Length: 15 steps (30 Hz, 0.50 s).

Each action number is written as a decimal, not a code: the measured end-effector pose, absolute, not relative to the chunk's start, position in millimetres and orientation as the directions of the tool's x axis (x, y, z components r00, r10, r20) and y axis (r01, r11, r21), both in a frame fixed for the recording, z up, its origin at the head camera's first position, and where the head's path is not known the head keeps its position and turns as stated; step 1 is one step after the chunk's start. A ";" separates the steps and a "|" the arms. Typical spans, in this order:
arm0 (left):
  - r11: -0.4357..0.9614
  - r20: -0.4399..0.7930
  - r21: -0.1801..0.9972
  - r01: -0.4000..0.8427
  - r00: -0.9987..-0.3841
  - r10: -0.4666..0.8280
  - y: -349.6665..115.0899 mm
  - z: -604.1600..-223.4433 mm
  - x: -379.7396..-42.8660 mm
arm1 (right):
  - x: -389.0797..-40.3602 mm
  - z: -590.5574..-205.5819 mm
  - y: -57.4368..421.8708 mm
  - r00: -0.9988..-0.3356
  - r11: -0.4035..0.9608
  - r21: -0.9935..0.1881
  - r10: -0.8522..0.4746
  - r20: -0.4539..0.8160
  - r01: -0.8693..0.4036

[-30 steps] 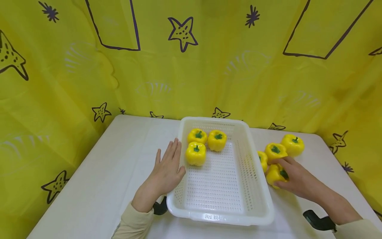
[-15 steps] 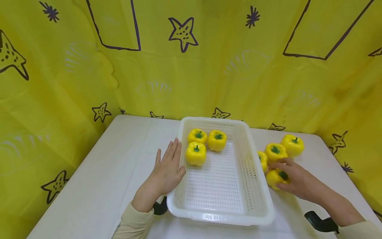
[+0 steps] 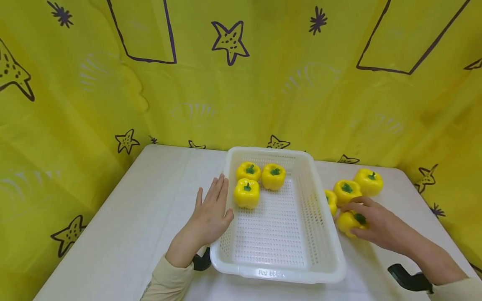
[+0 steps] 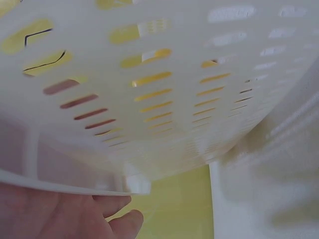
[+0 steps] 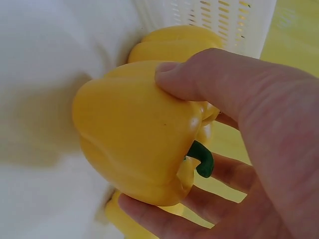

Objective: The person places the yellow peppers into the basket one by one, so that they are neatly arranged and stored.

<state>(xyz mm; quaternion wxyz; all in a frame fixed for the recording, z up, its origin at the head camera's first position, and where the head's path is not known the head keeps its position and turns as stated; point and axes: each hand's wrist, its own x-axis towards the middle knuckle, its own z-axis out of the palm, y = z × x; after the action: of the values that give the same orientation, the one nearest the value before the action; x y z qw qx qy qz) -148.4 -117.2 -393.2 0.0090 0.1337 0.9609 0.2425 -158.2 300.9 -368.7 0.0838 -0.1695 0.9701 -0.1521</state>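
My left hand (image 3: 211, 214) lies along the left rim of a white perforated plastic basket (image 3: 278, 274), its fingers extended. In the left wrist view, its fingertips (image 4: 130, 221) show right at the underside of the rim. On the right side of the basket, my right hand (image 3: 380, 223) grips a yellow bell pepper (image 3: 347, 225) with a green stem. Thumb and fingers spread round the pepper's sides in the right wrist view, with the stem (image 5: 201, 158) facing the palm. Three yellow bell peppers (image 3: 247, 194) sit in the back left of the basket.
Beyond the gripped pepper stand more bell peppers (image 3: 347, 191), with another pepper (image 3: 368, 182) at the back right and one (image 3: 331, 202) against the basket's right wall. A yellow curtain (image 3: 226, 96) with sea drawings surrounds the white table (image 3: 124, 234).
My right hand and the pepper in it have shifted slightly to the right, away from the basket. The left hand and the basket stay put.
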 end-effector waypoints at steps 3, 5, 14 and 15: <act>0.842 0.059 0.471 0.262 -0.962 0.267 -116.8 -393.5 -148.1 | -158.6 -365.5 301.6 -0.929 0.898 -0.318 -0.353 -0.109 -0.304; 0.844 0.052 0.469 0.260 -0.962 0.267 -116.4 -393.5 -148.2 | -159.0 -363.6 302.1 -0.926 0.894 -0.314 -0.364 -0.097 -0.319; 0.858 0.045 0.444 0.257 -0.963 0.266 -116.1 -392.8 -148.2 | -161.3 -350.4 303.1 -0.888 0.865 -0.203 -0.457 0.058 -0.458; 0.860 0.047 0.441 0.258 -0.963 0.266 -116.2 -392.5 -148.1 | -161.7 -348.5 303.4 -0.886 0.865 -0.197 -0.459 0.063 -0.462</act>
<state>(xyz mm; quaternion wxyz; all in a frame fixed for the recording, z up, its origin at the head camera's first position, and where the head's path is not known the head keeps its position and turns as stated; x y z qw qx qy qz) -148.1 -116.2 -392.5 0.0079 0.1359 0.9642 0.2275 -161.7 303.4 -348.5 -0.0068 -0.2385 0.9656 -0.1037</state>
